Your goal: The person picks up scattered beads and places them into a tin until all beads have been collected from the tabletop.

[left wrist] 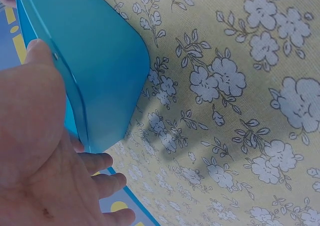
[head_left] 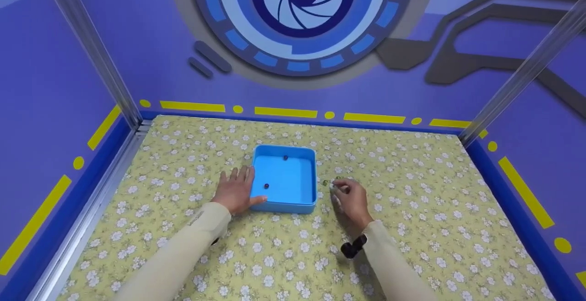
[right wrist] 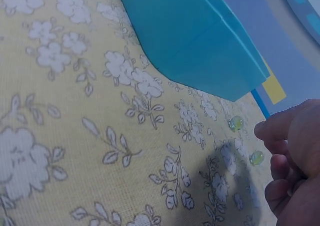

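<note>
My left hand (head_left: 234, 192) rests against the left side of a light-blue square box (head_left: 302, 208), fingers straight and thumb over its front rim. In the left wrist view, the thumb (left wrist: 41, 53) lies at the rim. Two dark red marbles (head_left: 266, 186) lie apart inside the box. To the right of the box, my right hand (head_left: 351, 196) is low over the cloth, its thumb and index finger pinching a small pale marble (head_left: 333, 186). Close by lie two clear greenish marbles, a nearer one (right wrist: 236, 123) beside the box and another (right wrist: 256, 158) by the curled fingers.
A yellow cloth (head_left: 183, 147) with white flowers covers the table. Blue-purple printed panels (head_left: 320, 88) stand at the back and both sides. Metal posts (head_left: 98, 53) rise at the back corners, and a metal rail (head_left: 78, 241) runs along the left edge.
</note>
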`<action>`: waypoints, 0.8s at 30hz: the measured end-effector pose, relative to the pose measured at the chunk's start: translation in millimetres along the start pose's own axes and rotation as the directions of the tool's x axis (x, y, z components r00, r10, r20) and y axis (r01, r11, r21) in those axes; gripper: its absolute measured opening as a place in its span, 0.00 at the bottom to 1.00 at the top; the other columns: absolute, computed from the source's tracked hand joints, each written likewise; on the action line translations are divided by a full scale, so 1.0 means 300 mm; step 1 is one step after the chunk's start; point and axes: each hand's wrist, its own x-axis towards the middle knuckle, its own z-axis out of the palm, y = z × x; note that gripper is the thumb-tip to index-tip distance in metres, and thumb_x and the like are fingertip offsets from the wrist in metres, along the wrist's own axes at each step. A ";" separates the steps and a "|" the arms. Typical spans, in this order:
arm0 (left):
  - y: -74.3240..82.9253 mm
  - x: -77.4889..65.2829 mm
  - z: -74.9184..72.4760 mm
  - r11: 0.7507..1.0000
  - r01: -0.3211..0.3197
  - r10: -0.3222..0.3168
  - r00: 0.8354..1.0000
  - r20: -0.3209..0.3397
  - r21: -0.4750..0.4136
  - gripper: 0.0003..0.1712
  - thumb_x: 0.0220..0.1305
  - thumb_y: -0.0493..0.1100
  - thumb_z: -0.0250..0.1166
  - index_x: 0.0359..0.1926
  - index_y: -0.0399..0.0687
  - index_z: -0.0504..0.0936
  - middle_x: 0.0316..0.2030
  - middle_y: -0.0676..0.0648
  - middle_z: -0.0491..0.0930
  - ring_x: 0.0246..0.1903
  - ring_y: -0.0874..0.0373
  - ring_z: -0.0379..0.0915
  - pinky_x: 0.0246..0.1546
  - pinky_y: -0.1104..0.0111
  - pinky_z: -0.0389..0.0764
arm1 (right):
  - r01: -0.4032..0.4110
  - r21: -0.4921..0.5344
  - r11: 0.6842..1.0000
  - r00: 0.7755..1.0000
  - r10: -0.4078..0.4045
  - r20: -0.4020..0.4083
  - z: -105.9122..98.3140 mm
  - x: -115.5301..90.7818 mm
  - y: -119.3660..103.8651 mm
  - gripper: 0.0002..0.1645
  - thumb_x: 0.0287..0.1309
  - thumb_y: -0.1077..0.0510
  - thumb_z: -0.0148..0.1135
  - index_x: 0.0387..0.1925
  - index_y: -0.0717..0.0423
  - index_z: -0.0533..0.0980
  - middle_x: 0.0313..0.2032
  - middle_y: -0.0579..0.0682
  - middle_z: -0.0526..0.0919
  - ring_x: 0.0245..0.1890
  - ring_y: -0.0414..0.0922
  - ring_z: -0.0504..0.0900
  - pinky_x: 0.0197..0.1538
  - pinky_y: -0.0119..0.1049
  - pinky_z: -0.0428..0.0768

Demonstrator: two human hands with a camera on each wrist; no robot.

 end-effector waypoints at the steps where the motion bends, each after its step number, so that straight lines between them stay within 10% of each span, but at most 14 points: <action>1: 0.000 0.000 0.000 1.000 0.000 0.000 1.000 -0.001 -0.001 0.54 0.61 0.73 0.54 0.75 0.40 0.52 0.73 0.37 0.56 0.71 0.38 0.53 0.68 0.39 0.56 | 0.003 -0.003 1.000 1.000 -0.003 0.000 0.002 0.000 -0.003 0.10 0.63 0.62 0.61 0.45 0.55 0.82 0.40 0.52 0.81 0.35 0.45 0.75 0.37 0.35 0.75; 24: -0.007 0.010 0.004 1.000 0.001 -0.002 1.000 0.021 0.017 0.56 0.61 0.74 0.52 0.75 0.41 0.51 0.74 0.38 0.54 0.72 0.38 0.51 0.69 0.40 0.55 | 0.083 -0.023 0.996 0.996 -0.084 -0.011 0.027 0.002 -0.082 0.11 0.59 0.66 0.63 0.43 0.56 0.84 0.41 0.53 0.85 0.30 0.42 0.74 0.30 0.29 0.72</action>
